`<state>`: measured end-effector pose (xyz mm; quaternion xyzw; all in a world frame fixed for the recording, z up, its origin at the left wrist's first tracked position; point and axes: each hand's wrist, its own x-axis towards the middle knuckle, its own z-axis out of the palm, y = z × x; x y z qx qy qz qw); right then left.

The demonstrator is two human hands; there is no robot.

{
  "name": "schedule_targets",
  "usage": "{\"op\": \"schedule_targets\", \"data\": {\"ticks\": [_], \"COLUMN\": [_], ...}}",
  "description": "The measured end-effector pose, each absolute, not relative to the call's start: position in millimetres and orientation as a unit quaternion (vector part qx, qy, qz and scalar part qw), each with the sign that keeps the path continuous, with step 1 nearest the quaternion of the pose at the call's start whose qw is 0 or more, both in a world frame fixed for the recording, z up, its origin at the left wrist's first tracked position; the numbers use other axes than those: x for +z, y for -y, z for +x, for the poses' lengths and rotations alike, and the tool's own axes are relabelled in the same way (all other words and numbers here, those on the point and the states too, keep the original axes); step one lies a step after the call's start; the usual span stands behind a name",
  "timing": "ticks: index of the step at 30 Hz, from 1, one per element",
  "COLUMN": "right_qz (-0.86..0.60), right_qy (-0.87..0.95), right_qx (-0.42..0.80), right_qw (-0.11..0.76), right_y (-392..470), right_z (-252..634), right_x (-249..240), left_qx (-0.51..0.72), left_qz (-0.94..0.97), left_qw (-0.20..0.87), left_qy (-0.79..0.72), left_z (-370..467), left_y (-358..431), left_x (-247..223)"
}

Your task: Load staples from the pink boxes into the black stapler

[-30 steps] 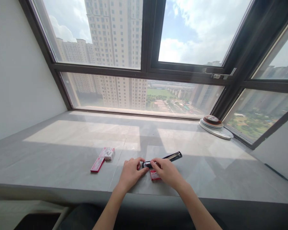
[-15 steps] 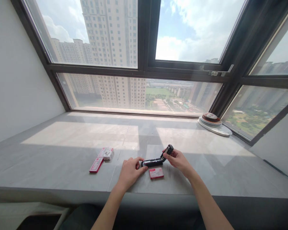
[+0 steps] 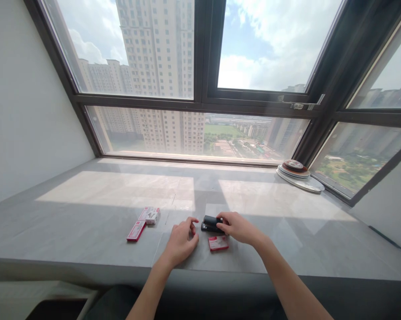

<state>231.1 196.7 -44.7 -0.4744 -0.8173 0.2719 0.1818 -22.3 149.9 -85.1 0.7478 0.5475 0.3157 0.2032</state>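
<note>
A black stapler (image 3: 211, 222) lies on the grey sill, its top arm folded down over the base. My right hand (image 3: 235, 226) grips its right end, fingers on top and thumb at the near side. Just left of the stapler is my left hand (image 3: 183, 239), touching nothing, with thumb and index finger apart and curved. A small red and white box (image 3: 218, 243) lies flat in front of the stapler, close to my right hand.
Left on the sill are a flat red and white box (image 3: 136, 231) and, touching it, more small boxes (image 3: 150, 215). A stack of round plates (image 3: 298, 175) stands in the far right corner by the window. The sill's front edge (image 3: 200, 270) runs below my hands.
The stapler's top arm, raised wide before, has swung down to the left onto the base with my right hand. My left hand has let go of the stapler's left end.
</note>
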Motion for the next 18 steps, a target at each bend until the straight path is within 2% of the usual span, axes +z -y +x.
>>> {"op": "schedule_targets", "data": {"ticks": [4, 8, 14, 18], "right_qz": [-0.544, -0.57, -0.519, -0.478], "right_qy": [0.765, 0.687, 0.516, 0.511], "right_qx": [0.263, 0.343, 0.544, 0.577], "right_qw": [0.224, 0.292, 0.411, 0.421], "right_y": [-199, -196, -155, -140], "right_z": [256, 273, 254, 219], "right_x": [-49, -68, -100, -110], "left_qx": [0.325, 0.266, 0.293, 0.301], "left_qz": [0.81, 0.873, 0.798, 0.78], "left_qw": [0.237, 0.263, 0.254, 0.251], "left_qy": [-0.427, -0.314, -0.462, -0.488], "left_z": [0, 19, -29, -31], "left_y": [-136, -132, -144, -146], "left_x": [-70, -63, -74, -87]}}
